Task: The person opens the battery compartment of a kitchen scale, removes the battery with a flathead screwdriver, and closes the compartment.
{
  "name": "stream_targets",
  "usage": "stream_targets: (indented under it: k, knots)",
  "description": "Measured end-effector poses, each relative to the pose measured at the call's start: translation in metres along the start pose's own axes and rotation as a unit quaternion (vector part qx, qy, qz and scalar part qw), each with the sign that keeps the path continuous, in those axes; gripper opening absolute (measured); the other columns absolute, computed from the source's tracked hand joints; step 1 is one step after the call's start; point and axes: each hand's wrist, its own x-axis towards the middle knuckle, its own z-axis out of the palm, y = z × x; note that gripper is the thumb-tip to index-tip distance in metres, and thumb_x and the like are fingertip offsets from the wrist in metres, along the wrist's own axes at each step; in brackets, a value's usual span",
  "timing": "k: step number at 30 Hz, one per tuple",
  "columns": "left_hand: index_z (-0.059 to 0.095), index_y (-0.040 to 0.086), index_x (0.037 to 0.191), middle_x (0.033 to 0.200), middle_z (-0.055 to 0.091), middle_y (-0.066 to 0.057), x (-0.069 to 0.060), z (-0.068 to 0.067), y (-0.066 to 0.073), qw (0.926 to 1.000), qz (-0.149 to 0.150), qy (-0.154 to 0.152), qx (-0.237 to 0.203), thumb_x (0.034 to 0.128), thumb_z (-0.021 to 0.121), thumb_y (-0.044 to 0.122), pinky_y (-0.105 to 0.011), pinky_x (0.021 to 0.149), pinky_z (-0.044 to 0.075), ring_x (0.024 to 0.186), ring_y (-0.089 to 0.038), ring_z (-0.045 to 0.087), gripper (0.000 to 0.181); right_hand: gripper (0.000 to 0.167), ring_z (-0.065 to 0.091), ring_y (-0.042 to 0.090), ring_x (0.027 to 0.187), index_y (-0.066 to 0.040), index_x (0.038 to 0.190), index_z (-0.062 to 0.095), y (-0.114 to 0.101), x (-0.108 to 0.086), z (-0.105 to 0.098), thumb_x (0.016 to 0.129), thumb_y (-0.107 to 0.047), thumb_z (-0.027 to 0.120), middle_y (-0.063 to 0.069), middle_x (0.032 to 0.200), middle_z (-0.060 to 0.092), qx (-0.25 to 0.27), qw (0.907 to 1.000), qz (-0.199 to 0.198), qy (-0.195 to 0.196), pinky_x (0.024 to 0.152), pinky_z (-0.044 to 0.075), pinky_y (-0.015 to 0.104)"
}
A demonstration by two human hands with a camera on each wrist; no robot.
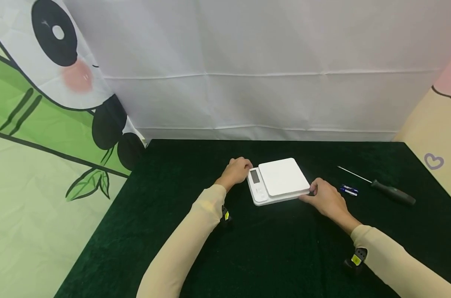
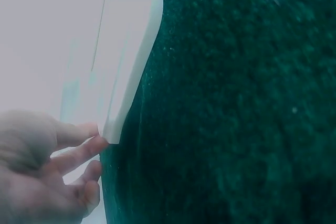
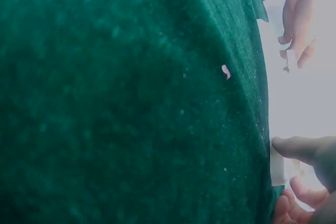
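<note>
A white kitchen scale (image 1: 284, 178) lies between my two hands near the middle of the table, turned at a slight angle. Its small grey display (image 1: 255, 176) faces up on the left side, beside the raised square platform. At the far left corner my left hand (image 1: 235, 170) pinches the scale; the left wrist view has thumb and finger meeting at that corner. My right hand (image 1: 327, 199) grips the near right corner, the thumb (image 3: 294, 148) along the front side and other fingers round the right side. Whether the scale is raised off the cloth, I cannot tell.
To the right of my right hand lie blue-and-white batteries (image 1: 349, 190). Beyond them is a screwdriver (image 1: 393, 192) with a dark handle, its shaft pointing to the back left. Dark green cloth (image 1: 262, 256) covers the table; a white curtain (image 1: 262, 99) hangs behind it.
</note>
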Motion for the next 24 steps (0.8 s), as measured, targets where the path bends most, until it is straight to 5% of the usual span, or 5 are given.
stream_targets:
  k: [4, 13, 24]
  knots:
    - [0.072, 0.011, 0.107, 0.117, 0.064, -0.004, -0.001, -0.001, -0.003, 0.9998, 0.006, 0.006, -0.02, 0.1028, 0.047, 0.012, -0.037, 0.088, 0.047, 0.103, -0.022, 0.052, 0.025, 0.032, 0.051, 0.02, 0.072, -0.003, 0.092, 0.06, 0.002, -0.002, -0.001, 0.089, -0.034, 0.071, 0.011, 0.086, 0.054, -0.004, 1.0, 0.0, 0.001, 0.06, 0.041, 0.03]
    - [0.074, 0.011, 0.093, 0.104, 0.067, -0.003, 0.0, -0.003, -0.009, 0.9992, 0.008, 0.002, -0.04, 0.0974, 0.056, 0.004, -0.034, 0.083, 0.048, 0.093, -0.019, 0.056, 0.019, 0.029, 0.052, 0.022, 0.077, -0.003, 0.097, 0.065, 0.002, -0.002, 0.0, 0.091, -0.031, 0.069, 0.014, 0.094, 0.054, -0.005, 0.9999, -0.009, 0.009, 0.063, 0.043, 0.032]
    - [0.073, 0.013, 0.086, 0.088, 0.063, -0.001, -0.001, -0.011, -0.023, 0.9945, 0.057, -0.079, -0.041, 0.0897, 0.07, 0.008, -0.029, 0.077, 0.045, 0.085, -0.016, 0.054, 0.007, 0.071, 0.053, 0.032, 0.093, 0.004, 0.125, 0.053, 0.0, -0.001, 0.0, 0.084, -0.052, 0.07, 0.025, 0.116, 0.05, -0.003, 0.9998, -0.001, -0.02, 0.069, 0.046, 0.038]
